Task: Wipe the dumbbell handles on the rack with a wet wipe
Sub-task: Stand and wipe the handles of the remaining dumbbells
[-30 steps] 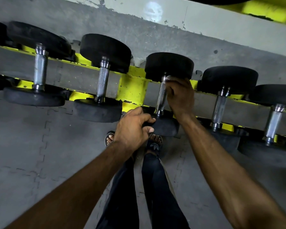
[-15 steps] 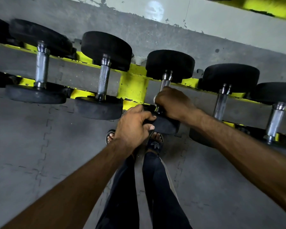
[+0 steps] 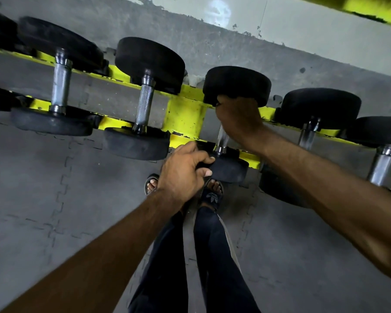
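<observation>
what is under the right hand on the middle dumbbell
The chrome handle: the right hand is curled round its upper part, and only the lower stretch shows. Any wet wipe in that grip is hidden.

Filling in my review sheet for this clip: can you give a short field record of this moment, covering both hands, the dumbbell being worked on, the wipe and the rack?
left hand: grips the near head of the dumbbell
right hand: wrapped round the far end of its handle
wet wipe: not visible; possibly hidden under the right hand
rack: yellow, with dumbbells lying across it
neighbouring handles: no hand on them
floor: grey interlocking mats
</observation>
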A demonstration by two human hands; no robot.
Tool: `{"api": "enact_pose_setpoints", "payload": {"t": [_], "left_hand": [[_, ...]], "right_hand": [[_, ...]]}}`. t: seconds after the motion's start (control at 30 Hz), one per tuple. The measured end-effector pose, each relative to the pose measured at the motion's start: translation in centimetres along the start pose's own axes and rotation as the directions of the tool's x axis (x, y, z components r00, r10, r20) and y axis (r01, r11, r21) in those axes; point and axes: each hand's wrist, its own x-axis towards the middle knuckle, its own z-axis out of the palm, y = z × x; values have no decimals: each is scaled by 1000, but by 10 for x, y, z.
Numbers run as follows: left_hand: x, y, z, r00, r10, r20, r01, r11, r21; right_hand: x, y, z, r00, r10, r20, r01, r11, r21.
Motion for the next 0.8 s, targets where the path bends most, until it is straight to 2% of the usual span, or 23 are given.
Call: {"api": "enact_pose_setpoints", "payload": {"t": [0.07,0.13,0.2,0.27,0.33,0.4,0.47,0.57,0.7,0.8], "left_hand": [[0,-1,1,1000,7,-7,-7,1000,-3],[1,-2,1,1000,8,-9,-8,1000,-11],[0,-3,1,1000,9,-13,-9,1000,-15],[0,-4,1,1000,16,-11,-17,999,-30],[0,-5,2,1000,20,-15,-21,999,-37],[-1,-6,2,1000,17,-19,-18,999,-36],[0,-4,2,1000,18,-15,-19,999,-36],[2,-5,2,999,36,-23,-37,999,-31],[3,-6,2,999,39,-12,-40,999,-37],[3,-6,2,999,48,-6,-48,998,-42]], "right_hand": [[6,-11,-7,997,-65,49,70,991,-118],[8,-17,-12,972,-116,206,150,976,-159],[6,-18,-19,913,-194,359,238,968,-84],[3,-13,-18,873,-272,404,311,950,-32],[0,-4,-12,908,-272,320,293,956,-17],[-3,6,-5,963,-200,181,205,979,-7],[-9,8,-1,975,-171,140,172,985,12],[-16,-10,0,928,-237,286,237,971,36],[4,-36,-6,846,-179,502,211,977,-9],[13,-44,-12,811,-174,558,217,976,-10]]}}
